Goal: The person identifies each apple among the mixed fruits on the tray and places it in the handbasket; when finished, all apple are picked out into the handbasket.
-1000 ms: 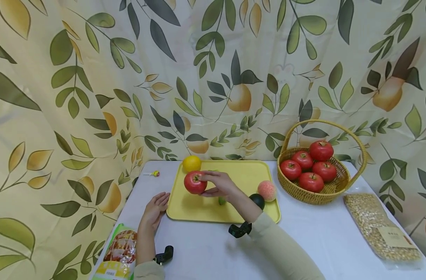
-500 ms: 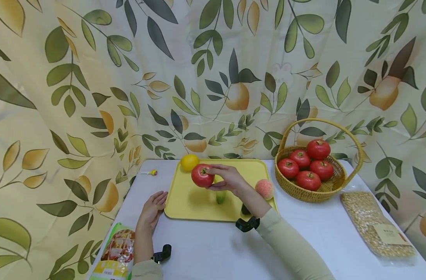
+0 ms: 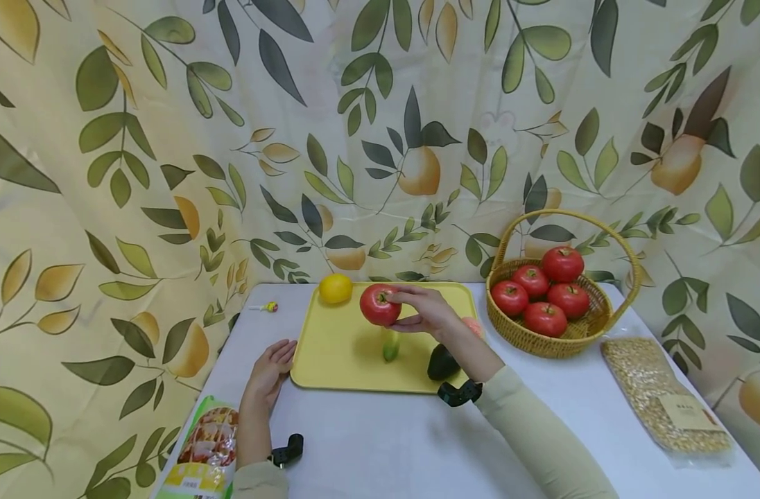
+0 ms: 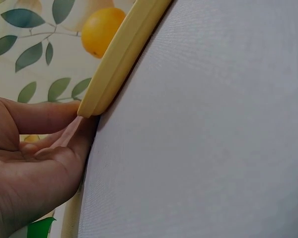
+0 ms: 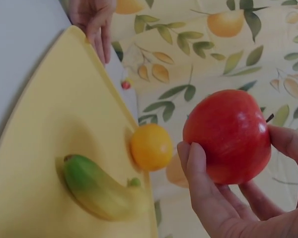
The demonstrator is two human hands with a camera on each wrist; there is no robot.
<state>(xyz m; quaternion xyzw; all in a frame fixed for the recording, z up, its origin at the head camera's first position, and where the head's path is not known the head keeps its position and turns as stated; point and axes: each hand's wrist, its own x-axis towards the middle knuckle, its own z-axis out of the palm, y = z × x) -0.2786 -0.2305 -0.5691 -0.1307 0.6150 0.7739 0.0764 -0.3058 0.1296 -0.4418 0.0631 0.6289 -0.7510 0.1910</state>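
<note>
My right hand [image 3: 425, 310] grips a shiny red apple [image 3: 380, 305] with a dark stem, thumb on one side and fingers round the other. The apple hangs above the yellow tray [image 3: 330, 364]. At the tray's left edge my left hand [image 3: 272, 371] lies with fingers straight, fingertips touching the rim, as the left wrist view shows. On the tray, a green-and-yellow banana [image 5: 97, 191] lies below the apple. An orange [image 3: 335, 288] sits in the far left corner. A dark avocado [image 3: 442, 362] and a pink peach [image 3: 473, 326], partly hidden by my right arm, are on the right.
A wicker basket [image 3: 532, 343] with a tall handle holds several red apples at the back right. A bag of grains [image 3: 663, 395] lies at the right edge. A lollipop [image 3: 270, 306] and a colourful food packet [image 3: 205, 447] are on the left. A patterned curtain [image 3: 380, 138] hangs behind.
My right hand has carried the apple to the right and slightly upward, over the tray. The banana and avocado show more fully now, the peach less. My left hand stays at the tray edge.
</note>
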